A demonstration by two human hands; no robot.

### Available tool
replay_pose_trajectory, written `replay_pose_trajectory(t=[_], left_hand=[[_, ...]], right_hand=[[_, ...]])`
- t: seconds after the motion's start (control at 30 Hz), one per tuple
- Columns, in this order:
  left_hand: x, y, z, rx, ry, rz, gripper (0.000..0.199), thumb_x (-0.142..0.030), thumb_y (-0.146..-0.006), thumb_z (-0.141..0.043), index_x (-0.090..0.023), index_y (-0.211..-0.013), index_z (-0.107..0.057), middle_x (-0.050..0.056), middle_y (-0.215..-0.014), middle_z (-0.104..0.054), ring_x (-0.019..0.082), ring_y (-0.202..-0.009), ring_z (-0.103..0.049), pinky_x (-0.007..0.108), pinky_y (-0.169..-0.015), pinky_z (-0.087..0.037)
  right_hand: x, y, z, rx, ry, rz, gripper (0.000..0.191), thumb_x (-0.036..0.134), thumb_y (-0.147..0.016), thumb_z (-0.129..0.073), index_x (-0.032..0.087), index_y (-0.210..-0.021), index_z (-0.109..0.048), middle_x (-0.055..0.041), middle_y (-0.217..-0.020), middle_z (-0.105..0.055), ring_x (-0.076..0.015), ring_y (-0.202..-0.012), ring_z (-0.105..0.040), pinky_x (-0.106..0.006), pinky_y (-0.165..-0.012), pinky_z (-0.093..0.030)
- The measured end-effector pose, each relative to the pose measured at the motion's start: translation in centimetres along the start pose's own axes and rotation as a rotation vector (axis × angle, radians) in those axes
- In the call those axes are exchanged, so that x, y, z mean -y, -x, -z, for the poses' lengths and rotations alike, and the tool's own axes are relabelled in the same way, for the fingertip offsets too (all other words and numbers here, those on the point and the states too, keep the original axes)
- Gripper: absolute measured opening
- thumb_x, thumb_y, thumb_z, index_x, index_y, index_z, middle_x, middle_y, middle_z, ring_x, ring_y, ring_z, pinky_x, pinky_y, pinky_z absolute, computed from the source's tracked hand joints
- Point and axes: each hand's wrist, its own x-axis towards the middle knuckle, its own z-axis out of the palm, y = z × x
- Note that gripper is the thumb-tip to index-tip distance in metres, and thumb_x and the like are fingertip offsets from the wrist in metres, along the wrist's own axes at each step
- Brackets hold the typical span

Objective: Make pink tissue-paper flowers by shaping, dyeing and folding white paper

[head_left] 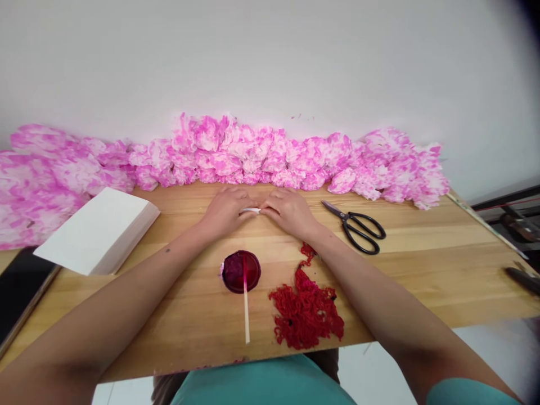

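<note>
Between my two hands, low over the table, is a narrow strip of folded white paper. My left hand grips its left end with fingers closed. From the other side, my right hand pinches the right end. Nearer to me sits a small round dish of dark red-purple dye, with a pink-stained wooden stick resting across its rim. Beside my right forearm lies a tangled heap of red yarn. Black-handled scissors lie to the right of my right hand, blades slightly parted.
Pink-and-white crumpled paper flowers line the table's back against the wall. A thick stack of white paper is at left, beside a dark flat object. Another dark-handled tool lies at the right edge of the wooden table.
</note>
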Motion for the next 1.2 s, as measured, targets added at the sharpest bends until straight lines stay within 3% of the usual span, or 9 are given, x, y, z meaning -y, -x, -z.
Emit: replay_pose_trajectory(t=[0.17, 0.37, 0.5, 0.57, 0.67, 0.73, 0.87, 1.2], left_hand=[[0.0, -0.2, -0.4, -0.021, -0.051, 0.02, 0.028, -0.035, -0.095, -0.052, -0.018, -0.087, -0.073, 0.007, -0.088, -0.07, 0.024, -0.089, -0.061, 0.039, -0.084, -0.039], [0.1, 0.0, -0.2, -0.024, -0.056, 0.038, 0.026, -0.032, -0.093, -0.053, -0.017, -0.084, -0.072, 0.008, -0.087, -0.07, 0.025, -0.09, -0.06, 0.039, -0.083, -0.04], [0.4, 0.2, -0.2, -0.051, -0.015, 0.063, 0.028, -0.031, -0.094, -0.05, -0.017, -0.083, -0.072, 0.008, -0.085, -0.07, 0.024, -0.086, -0.06, 0.037, -0.08, -0.04], [0.4, 0.2, -0.3, -0.058, -0.012, 0.057, 0.029, -0.031, -0.094, -0.05, -0.017, -0.083, -0.072, 0.008, -0.085, -0.07, 0.024, -0.085, -0.06, 0.037, -0.079, -0.04], [0.4, 0.2, -0.3, -0.053, -0.055, 0.03, 0.028, -0.033, -0.094, -0.051, -0.018, -0.083, -0.072, 0.008, -0.085, -0.07, 0.024, -0.086, -0.06, 0.037, -0.079, -0.04], [0.4, 0.2, -0.3, -0.045, -0.079, 0.015, 0.028, -0.033, -0.095, -0.05, -0.018, -0.084, -0.072, 0.008, -0.086, -0.07, 0.024, -0.087, -0.06, 0.037, -0.079, -0.039], [0.9, 0.3, -0.1, -0.047, -0.064, 0.051, 0.028, -0.035, -0.094, -0.051, -0.018, -0.082, -0.07, 0.008, -0.087, -0.069, 0.025, -0.088, -0.059, 0.036, -0.078, -0.039], [2.4, 0.2, 0.3, -0.039, -0.035, 0.116, 0.025, -0.037, -0.09, -0.055, -0.018, -0.076, -0.063, 0.006, -0.081, -0.065, 0.022, -0.08, -0.056, 0.034, -0.07, -0.038]], right_hand=[[-0.1, 0.0, -0.2, -0.009, -0.019, 0.01, 0.019, 0.031, -0.096, -0.055, 0.019, -0.093, -0.069, -0.007, -0.096, -0.07, -0.0218, -0.093, -0.059, -0.034, -0.084, -0.037], [-1.7, 0.4, 0.8, 0.024, 0.027, -0.113, 0.015, 0.028, -0.094, -0.058, 0.019, -0.088, -0.07, -0.0054, -0.088, -0.071, -0.0212, -0.083, -0.06, -0.033, -0.078, -0.038], [-2.5, 0.7, 1.2, -0.078, -0.051, -0.191, 0.02, 0.029, -0.096, -0.054, 0.02, -0.089, -0.07, -0.0056, -0.091, -0.072, -0.0211, -0.086, -0.062, -0.034, -0.079, -0.041], [-2.2, 0.7, 1.1, -0.119, -0.085, -0.166, 0.021, 0.033, -0.097, -0.053, 0.02, -0.097, -0.07, -0.0067, -0.097, -0.072, -0.0217, -0.091, -0.062, -0.034, -0.081, -0.042], [-1.3, 0.6, 0.7, -0.074, -0.092, -0.05, 0.026, 0.038, -0.095, -0.057, 0.02, -0.11, -0.068, -0.0084, -0.108, -0.071, -0.0236, -0.101, -0.06, -0.035, -0.087, -0.042], [-0.7, 0.4, 0.3, -0.028, -0.074, -0.023, 0.024, 0.036, -0.095, -0.057, 0.019, -0.106, -0.069, -0.0085, -0.105, -0.071, -0.0235, -0.099, -0.06, -0.035, -0.085, -0.042], [-0.3, 0.3, -0.1, 0.002, -0.018, -0.114, 0.019, 0.031, -0.095, -0.056, 0.018, -0.092, -0.07, -0.0077, -0.09, -0.069, -0.0222, -0.087, -0.059, -0.033, -0.074, -0.039], [-0.4, 0.1, 0.3, 0.021, 0.01, -0.129, 0.013, 0.029, -0.093, -0.061, 0.019, -0.089, -0.069, -0.006, -0.087, -0.067, -0.0206, -0.082, -0.058, -0.031, -0.069, -0.033]])
